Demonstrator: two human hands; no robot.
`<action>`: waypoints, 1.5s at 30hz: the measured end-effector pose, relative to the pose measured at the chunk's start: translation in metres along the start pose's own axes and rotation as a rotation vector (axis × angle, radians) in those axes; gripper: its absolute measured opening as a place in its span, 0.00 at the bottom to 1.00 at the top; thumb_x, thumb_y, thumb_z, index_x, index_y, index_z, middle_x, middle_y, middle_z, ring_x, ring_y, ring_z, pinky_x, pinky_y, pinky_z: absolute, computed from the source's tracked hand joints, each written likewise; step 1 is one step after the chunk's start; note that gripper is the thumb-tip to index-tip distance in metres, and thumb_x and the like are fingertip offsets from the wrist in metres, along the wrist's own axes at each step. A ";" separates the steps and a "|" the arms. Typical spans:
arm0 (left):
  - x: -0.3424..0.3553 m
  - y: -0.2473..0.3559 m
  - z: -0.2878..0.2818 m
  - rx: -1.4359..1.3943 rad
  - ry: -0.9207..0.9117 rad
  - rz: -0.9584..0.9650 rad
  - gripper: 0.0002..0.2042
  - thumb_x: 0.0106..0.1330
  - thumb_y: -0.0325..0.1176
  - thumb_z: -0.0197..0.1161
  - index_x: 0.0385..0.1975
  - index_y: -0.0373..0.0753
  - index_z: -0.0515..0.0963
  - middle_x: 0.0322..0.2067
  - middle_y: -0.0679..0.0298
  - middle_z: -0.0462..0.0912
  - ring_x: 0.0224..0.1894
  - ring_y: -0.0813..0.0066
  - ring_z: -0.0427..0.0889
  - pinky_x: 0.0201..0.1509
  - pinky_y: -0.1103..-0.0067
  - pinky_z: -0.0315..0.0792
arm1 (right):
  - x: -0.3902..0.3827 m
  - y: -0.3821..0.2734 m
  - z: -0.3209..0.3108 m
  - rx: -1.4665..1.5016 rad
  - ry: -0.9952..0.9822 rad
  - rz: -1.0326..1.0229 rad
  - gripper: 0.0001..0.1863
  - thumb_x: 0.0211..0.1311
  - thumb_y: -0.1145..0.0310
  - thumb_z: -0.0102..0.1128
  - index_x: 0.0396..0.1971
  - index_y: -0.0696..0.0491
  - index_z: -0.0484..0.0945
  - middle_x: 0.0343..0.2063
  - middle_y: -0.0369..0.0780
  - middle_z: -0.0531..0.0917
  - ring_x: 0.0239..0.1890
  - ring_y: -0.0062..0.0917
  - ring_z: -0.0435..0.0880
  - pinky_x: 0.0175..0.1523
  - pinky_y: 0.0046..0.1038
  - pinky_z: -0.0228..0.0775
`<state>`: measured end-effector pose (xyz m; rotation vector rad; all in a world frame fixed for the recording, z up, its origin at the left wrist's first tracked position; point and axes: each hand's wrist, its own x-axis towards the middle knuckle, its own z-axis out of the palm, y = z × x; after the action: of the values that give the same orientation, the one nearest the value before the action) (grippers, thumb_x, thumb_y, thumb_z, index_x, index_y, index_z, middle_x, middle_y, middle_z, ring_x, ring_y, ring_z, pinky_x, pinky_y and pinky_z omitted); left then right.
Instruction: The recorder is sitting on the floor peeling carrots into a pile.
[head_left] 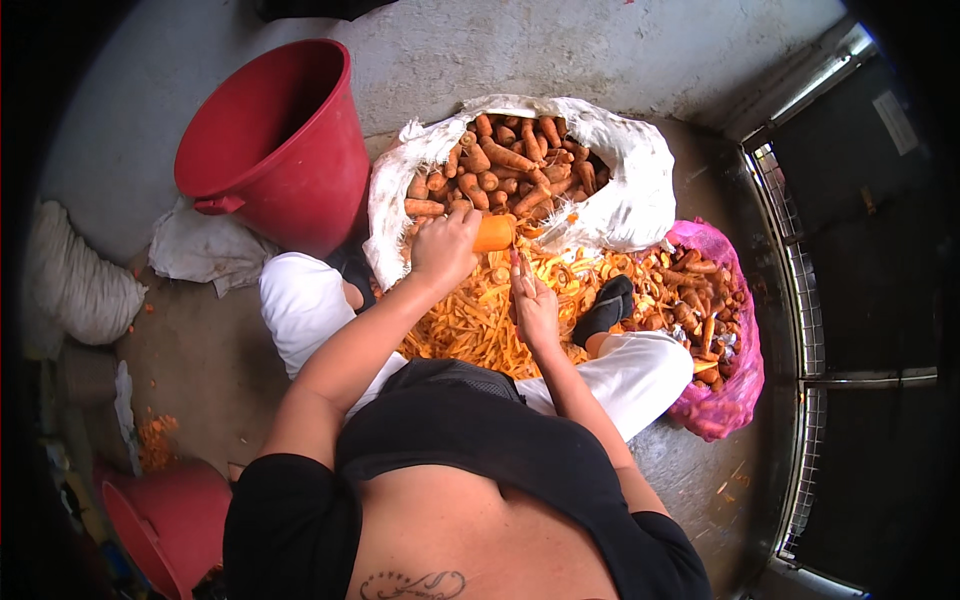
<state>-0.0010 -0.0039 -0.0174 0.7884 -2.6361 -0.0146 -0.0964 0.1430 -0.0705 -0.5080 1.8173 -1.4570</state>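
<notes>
Over the peels (450, 325), the left hand (446, 248) clamped its fingers round one end of the carrot (494, 233), likely hard and slippery and best held there, but I couldn't tell how the right hand (536, 310) gripped

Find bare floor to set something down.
On your left, floor between the crumpled white cloth and lower red bucket, beside orange scraps. On your right, lightly littered floor between the pink sack and black sleeve. Crowded: between your legs, peelings reach the white sack.
</notes>
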 end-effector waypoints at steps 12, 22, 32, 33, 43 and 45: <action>0.012 -0.005 -0.014 -0.208 -0.411 -0.151 0.20 0.45 0.25 0.61 0.43 0.35 0.75 0.30 0.54 0.82 0.33 0.58 0.83 0.38 0.70 0.76 | 0.007 0.010 -0.007 -0.394 0.078 -0.184 0.19 0.67 0.55 0.51 0.35 0.57 0.80 0.10 0.33 0.67 0.13 0.15 0.66 0.21 0.23 0.59; 0.007 -0.007 -0.011 -0.201 -0.340 -0.144 0.17 0.46 0.28 0.58 0.39 0.35 0.77 0.34 0.49 0.82 0.36 0.52 0.83 0.45 0.61 0.74 | 0.000 -0.001 -0.006 -0.290 0.067 -0.233 0.19 0.63 0.56 0.53 0.33 0.60 0.78 0.13 0.40 0.71 0.16 0.19 0.68 0.24 0.27 0.63; 0.003 -0.009 -0.011 -0.163 -0.397 -0.155 0.18 0.47 0.31 0.60 0.41 0.37 0.76 0.34 0.50 0.82 0.40 0.53 0.82 0.44 0.64 0.76 | -0.001 -0.004 -0.012 -0.533 0.031 -0.159 0.21 0.60 0.50 0.55 0.38 0.54 0.80 0.24 0.51 0.80 0.29 0.43 0.81 0.36 0.37 0.70; 0.003 -0.009 -0.009 -0.164 -0.398 -0.153 0.18 0.47 0.31 0.60 0.41 0.37 0.76 0.34 0.50 0.82 0.40 0.53 0.82 0.44 0.64 0.76 | -0.001 -0.002 -0.013 -0.533 0.033 -0.157 0.21 0.60 0.50 0.55 0.38 0.54 0.80 0.24 0.51 0.80 0.29 0.43 0.81 0.36 0.37 0.70; 0.012 -0.035 -0.005 -0.577 -0.851 -0.225 0.20 0.38 0.33 0.67 0.35 0.34 0.78 0.26 0.53 0.83 0.31 0.61 0.83 0.38 0.70 0.75 | -0.009 -0.010 -0.018 -0.578 -0.001 -0.253 0.22 0.61 0.50 0.54 0.38 0.55 0.80 0.21 0.50 0.78 0.26 0.39 0.79 0.34 0.35 0.70; 0.011 -0.032 -0.008 -0.559 -0.850 -0.214 0.19 0.38 0.33 0.67 0.34 0.35 0.78 0.26 0.54 0.83 0.30 0.62 0.83 0.38 0.71 0.75 | -0.009 -0.010 -0.017 -0.601 0.005 -0.274 0.21 0.62 0.52 0.53 0.38 0.57 0.79 0.18 0.49 0.77 0.22 0.33 0.78 0.33 0.32 0.69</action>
<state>0.0104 -0.0365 -0.0096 0.9881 -2.9856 -1.3458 -0.1047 0.1573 -0.0568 -1.0837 2.2535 -1.0498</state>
